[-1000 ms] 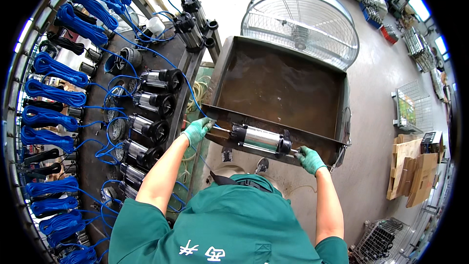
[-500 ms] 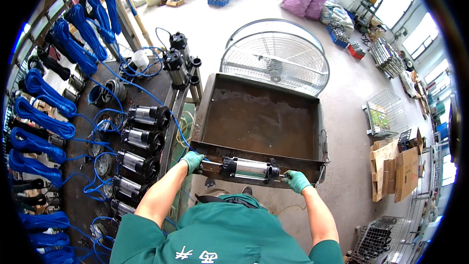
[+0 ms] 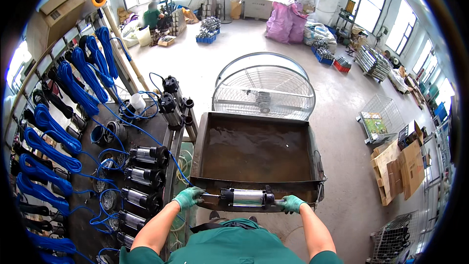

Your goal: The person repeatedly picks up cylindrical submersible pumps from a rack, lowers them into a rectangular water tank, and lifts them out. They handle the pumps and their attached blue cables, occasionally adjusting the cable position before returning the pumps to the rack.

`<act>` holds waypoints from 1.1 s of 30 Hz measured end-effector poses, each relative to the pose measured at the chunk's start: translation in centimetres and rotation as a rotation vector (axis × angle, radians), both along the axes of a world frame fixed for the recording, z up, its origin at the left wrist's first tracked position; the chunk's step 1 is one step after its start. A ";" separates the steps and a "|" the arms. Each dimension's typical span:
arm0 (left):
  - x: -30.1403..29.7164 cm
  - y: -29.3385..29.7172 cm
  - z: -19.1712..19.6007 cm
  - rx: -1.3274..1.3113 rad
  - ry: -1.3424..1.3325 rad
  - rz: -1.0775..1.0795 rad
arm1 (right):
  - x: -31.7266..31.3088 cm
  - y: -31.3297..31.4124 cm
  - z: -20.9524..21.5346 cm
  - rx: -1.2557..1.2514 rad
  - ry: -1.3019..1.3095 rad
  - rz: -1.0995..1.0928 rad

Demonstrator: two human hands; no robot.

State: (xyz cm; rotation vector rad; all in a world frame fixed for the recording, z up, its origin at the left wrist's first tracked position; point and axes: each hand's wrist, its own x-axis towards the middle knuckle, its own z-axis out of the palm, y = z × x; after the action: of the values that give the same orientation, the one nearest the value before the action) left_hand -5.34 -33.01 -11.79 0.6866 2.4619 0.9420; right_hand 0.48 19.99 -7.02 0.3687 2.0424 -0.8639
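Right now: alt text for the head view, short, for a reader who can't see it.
A person's green-gloved left hand and right hand hold a silver and black pump by its ends at the near rim of a water-filled metal tank. Similar pumps with blue cables lie left.

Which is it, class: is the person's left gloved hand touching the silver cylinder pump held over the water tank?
Touching. The head view shows the left hand wrapped around the left end of the silver pump, with no gap, at the tank's near rim.
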 end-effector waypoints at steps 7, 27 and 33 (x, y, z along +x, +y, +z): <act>-1.9 2.4 -0.6 0.213 -0.909 0.617 | 0.7 0.7 -2.6 -0.129 -0.031 -0.268; -1.0 3.4 -3.7 0.173 -0.756 0.763 | 2.1 0.7 -4.8 -0.204 0.040 -0.389; 1.2 0.6 -0.8 0.118 0.001 0.124 | 1.8 0.2 -4.1 -0.182 0.026 -0.359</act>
State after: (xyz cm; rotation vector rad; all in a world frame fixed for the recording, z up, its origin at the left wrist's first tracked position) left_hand -4.12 -32.36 -12.55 0.5777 2.4891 1.1416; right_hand 2.30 20.21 -11.08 0.6361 1.9315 -1.2670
